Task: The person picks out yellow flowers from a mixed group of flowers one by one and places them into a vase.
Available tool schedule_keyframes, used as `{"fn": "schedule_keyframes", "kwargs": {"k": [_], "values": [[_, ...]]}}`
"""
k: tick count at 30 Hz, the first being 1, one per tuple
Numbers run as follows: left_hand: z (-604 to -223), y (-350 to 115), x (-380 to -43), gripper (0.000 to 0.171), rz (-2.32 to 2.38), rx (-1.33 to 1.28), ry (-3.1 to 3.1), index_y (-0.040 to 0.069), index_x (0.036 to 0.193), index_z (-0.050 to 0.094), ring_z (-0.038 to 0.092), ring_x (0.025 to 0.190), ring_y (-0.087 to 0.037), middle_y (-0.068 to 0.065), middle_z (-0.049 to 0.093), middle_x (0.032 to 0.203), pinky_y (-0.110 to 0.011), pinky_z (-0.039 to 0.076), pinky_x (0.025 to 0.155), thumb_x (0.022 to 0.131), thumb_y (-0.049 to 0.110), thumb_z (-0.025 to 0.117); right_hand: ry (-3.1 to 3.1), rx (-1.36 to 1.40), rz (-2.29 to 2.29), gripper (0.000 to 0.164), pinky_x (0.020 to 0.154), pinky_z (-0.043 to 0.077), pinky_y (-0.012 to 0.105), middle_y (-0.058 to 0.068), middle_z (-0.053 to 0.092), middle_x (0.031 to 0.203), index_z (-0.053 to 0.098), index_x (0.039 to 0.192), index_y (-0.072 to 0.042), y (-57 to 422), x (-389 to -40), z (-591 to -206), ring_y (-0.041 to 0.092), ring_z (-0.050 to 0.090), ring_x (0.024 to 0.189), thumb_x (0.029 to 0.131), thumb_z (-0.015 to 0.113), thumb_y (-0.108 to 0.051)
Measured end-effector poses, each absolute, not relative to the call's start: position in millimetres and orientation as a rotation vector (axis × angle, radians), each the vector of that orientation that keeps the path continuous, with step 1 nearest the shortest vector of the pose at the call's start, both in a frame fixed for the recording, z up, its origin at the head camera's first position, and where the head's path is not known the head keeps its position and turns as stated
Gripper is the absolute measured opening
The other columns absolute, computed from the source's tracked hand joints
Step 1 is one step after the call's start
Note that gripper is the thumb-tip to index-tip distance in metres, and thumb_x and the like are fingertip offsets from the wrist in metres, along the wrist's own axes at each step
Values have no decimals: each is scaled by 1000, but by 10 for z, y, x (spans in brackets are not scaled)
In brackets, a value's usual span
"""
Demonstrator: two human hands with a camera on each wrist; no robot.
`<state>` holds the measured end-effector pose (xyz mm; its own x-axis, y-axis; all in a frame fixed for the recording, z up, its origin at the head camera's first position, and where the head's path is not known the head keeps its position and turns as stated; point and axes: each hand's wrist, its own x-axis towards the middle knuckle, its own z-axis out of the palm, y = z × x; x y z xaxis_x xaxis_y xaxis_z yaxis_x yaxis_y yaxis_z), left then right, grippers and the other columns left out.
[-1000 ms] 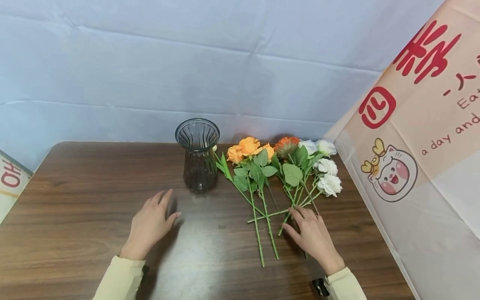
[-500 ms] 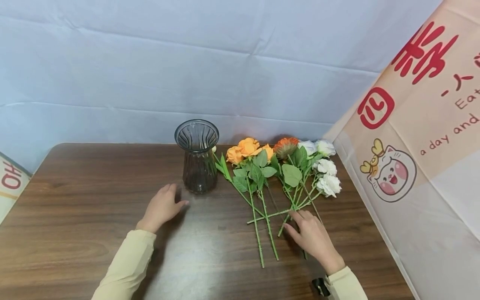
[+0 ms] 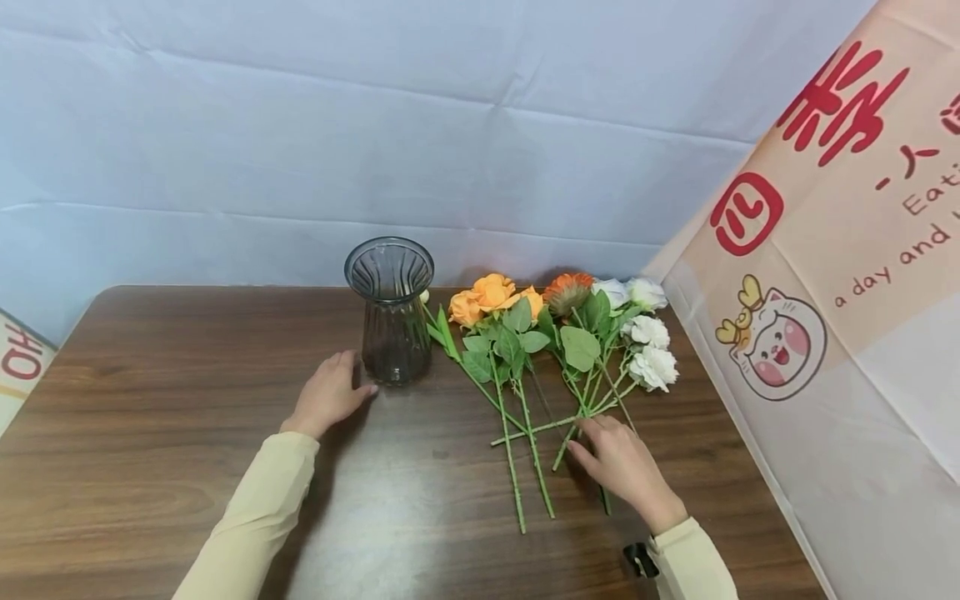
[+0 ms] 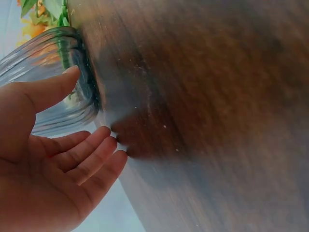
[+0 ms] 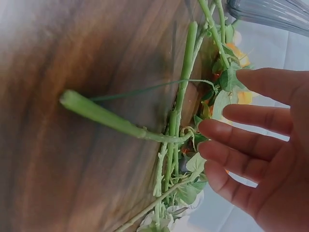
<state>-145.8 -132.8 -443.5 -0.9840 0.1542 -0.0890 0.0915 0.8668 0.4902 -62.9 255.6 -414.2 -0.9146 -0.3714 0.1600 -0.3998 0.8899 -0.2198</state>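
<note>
A smoky grey glass vase (image 3: 396,337) with a flared rim stands upright near the table's back edge. My left hand (image 3: 327,393) is just left of its base, palm toward it; in the left wrist view the thumb overlaps the glass and the fingers reach past it, loosely straight. Right of the vase lie orange roses (image 3: 493,293), a dark orange flower (image 3: 567,292) and white flowers (image 3: 651,350), their green stems crossing. Over the crossed stems hovers my right hand (image 3: 624,468), fingers relaxed and spread; in the right wrist view a thick stem (image 5: 104,116) lies before the fingertips.
The brown wooden table (image 3: 172,400) backs onto a pale cloth wall (image 3: 247,133). On the right, a printed cloth panel (image 3: 862,333) with red lettering and a cartoon face runs along the edge. A white bud (image 3: 424,297) peeks out beside the vase.
My left hand has moved forward and right, up to the vase's base. My right hand stays over the stems almost unmoved. Vase and flowers keep their places; the head view shifts slightly.
</note>
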Motion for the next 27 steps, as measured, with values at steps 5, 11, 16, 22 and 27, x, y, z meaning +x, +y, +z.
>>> {"fn": "schedule_keyframes", "kwargs": {"k": [5, 11, 16, 22, 27], "values": [[-4428, -1301, -1500, 62, 737, 204, 2912, -16, 125, 38, 43, 114, -45, -33, 44, 123, -52, 37, 93, 85, 24, 64, -2945, 643, 381, 27, 65, 51, 42, 15, 65, 90, 65, 98, 4, 2547, -718, -4129, 29, 62, 80, 80, 70, -16], [-4443, -1262, -1519, 59, 742, 206, 2932, -15, 123, 40, 46, 110, -43, -32, 47, 119, -52, 39, 90, 84, 22, 65, -3049, 686, 575, 30, 63, 50, 34, 12, 64, 90, 62, 106, 4, 2473, -831, -4056, 21, 61, 75, 83, 66, -15], [-4452, -1251, -1535, 61, 734, 201, 2921, -15, 124, 39, 46, 110, -42, -31, 47, 119, -51, 39, 90, 85, 23, 65, -3057, 771, 678, 28, 56, 45, 25, 7, 63, 82, 62, 104, 6, 2387, -941, -3995, 11, 55, 64, 82, 67, -11], [-4418, -1247, -1528, 62, 720, 198, 2925, -14, 123, 40, 48, 108, -42, -30, 49, 117, -51, 40, 89, 83, 24, 67, -3090, 793, 702, 20, 54, 43, 24, 4, 61, 77, 64, 98, 3, 2310, -1046, -4028, 7, 52, 61, 82, 66, -9], [-4406, -1246, -1530, 64, 708, 181, 2918, -14, 125, 39, 47, 110, -43, -31, 47, 120, -51, 39, 90, 83, 26, 67, -3132, 718, 755, 15, 51, 41, 24, -2, 57, 68, 64, 93, 2, 2254, -1129, -4068, 6, 47, 55, 82, 65, -7]]}}
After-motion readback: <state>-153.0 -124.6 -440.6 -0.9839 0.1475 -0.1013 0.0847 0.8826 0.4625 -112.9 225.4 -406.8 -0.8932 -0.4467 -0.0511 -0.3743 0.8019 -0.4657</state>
